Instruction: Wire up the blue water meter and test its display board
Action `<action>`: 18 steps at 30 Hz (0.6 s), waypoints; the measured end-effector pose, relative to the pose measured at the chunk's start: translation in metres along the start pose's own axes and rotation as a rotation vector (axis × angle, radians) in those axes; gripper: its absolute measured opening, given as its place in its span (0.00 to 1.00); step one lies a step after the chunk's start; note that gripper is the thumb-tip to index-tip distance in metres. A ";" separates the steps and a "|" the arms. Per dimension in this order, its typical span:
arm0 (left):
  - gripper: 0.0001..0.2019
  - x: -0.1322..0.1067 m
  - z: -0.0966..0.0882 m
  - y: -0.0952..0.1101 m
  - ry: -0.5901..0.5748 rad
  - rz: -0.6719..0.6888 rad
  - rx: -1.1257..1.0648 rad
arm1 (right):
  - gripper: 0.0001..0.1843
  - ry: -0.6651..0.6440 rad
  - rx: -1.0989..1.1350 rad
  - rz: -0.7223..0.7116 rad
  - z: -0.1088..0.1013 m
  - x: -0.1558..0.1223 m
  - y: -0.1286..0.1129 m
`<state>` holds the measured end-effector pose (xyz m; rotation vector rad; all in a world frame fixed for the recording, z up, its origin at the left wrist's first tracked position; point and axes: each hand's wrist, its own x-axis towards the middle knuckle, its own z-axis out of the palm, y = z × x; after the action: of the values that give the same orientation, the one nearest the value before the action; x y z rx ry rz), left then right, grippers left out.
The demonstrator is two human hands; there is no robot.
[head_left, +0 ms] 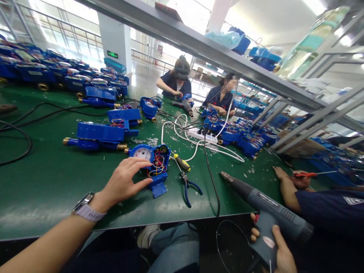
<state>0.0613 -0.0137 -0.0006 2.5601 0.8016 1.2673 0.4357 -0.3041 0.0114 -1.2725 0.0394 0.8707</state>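
My left hand (pixel 125 183) reaches over the table with fingers and thumb apart, at the near left side of a blue water meter (pixel 142 153). Its fingertips lie over the dial's edge; whether they press on it I cannot tell. The meter's side box is uncovered, showing red and yellow wires (pixel 159 163), and a small blue flap (pixel 159 190) juts toward me. At the table's front edge, my right hand (pixel 280 246) is wrapped round the handle of a heat gun (pixel 267 208), whose metal nozzle points up and left.
Blue-handled pliers (pixel 187 189) and a yellow-black screwdriver (pixel 182 162) lie right of the meter. Cables surround a white power strip (pixel 202 134). More meters (pixel 99 131) stand left. A co-worker's hand (pixel 301 180) with a red-handled tool is at right; two people sit opposite. A metal shelf (pixel 227 49) crosses above.
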 end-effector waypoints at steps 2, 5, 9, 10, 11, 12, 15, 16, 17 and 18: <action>0.19 0.009 0.001 0.001 -0.062 0.077 0.038 | 0.24 -0.006 -0.097 -0.043 0.006 0.015 0.001; 0.19 0.018 0.004 0.002 -0.101 0.143 0.087 | 0.30 0.088 -0.258 -0.132 0.017 0.042 -0.001; 0.16 0.019 0.009 0.001 -0.076 0.174 0.093 | 0.36 0.205 -0.469 -0.234 0.028 0.089 -0.010; 0.15 0.018 0.008 -0.001 -0.059 0.180 0.087 | 0.38 0.229 -0.536 -0.273 0.030 0.102 -0.012; 0.15 0.018 0.007 -0.003 -0.028 0.184 0.088 | 0.40 0.266 -0.605 -0.320 0.032 0.114 -0.014; 0.14 0.019 0.004 -0.008 0.017 0.177 0.098 | 0.43 0.297 -0.686 -0.371 0.034 0.125 -0.015; 0.12 0.025 -0.018 -0.034 0.212 0.045 0.169 | 0.50 0.335 -0.916 -0.469 0.040 0.148 -0.020; 0.13 0.029 -0.029 -0.048 0.267 -0.033 0.201 | 0.51 0.325 -0.970 -0.476 0.041 0.151 -0.021; 0.15 0.032 -0.041 -0.065 0.288 -0.102 0.254 | 0.51 0.315 -1.009 -0.478 0.042 0.152 -0.022; 0.20 0.035 -0.054 -0.085 0.225 -0.169 0.336 | 0.52 0.304 -1.033 -0.481 0.043 0.151 -0.023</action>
<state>0.0039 0.0723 0.0249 2.5471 1.3499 1.4935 0.5353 -0.1867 -0.0278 -2.2427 -0.5167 0.2292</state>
